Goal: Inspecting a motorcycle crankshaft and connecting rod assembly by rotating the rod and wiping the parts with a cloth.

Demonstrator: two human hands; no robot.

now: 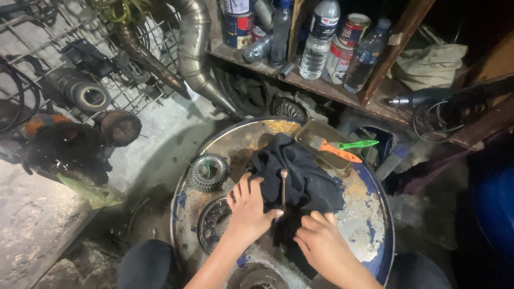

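Head view: a thin rusty metal rod point(283, 187) is held on a crumpled black cloth point(300, 171) at the drum lid's point(369, 225) centre, pinched by the left hand point(247, 208); the right hand point(321, 241) is curled on cloth; wiping appears unfinished.

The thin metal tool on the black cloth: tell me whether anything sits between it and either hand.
Nothing visible does. The thin metal tool lies on the black cloth atop the drum lid. The left hand has its thumb at the tool's lower end; the right hand rests on the cloth just beside it.
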